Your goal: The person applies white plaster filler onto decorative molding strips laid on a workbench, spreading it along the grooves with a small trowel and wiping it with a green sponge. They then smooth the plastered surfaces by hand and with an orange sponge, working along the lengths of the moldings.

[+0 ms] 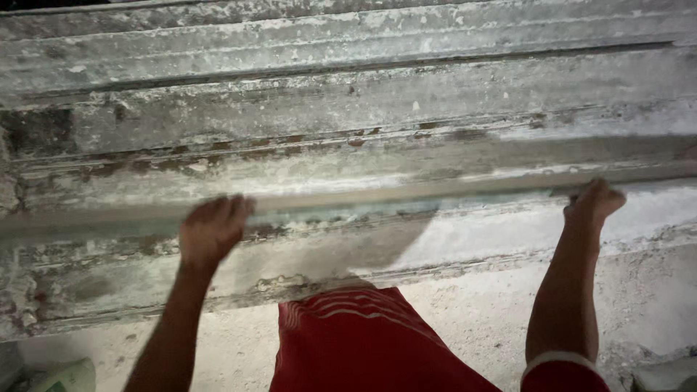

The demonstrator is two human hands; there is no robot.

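Note:
A long, pale straightedge bar (377, 202) runs across the view against a moulded plaster surface (348, 101). It is blurred by motion. My left hand (213, 229) grips the bar near its left part, fingers curled over its top edge. My right hand (594, 202) is closed on the bar farther right, with the arm reaching up from below. Both arms are bare. The plaster is grey-white, ridged in horizontal bands, with brownish patches showing through.
My red striped garment (356, 341) fills the bottom centre. A rough concrete floor (472, 312) lies below the moulding. A pale green object (69, 377) sits at the bottom left corner. Another light object (664, 376) shows at the bottom right.

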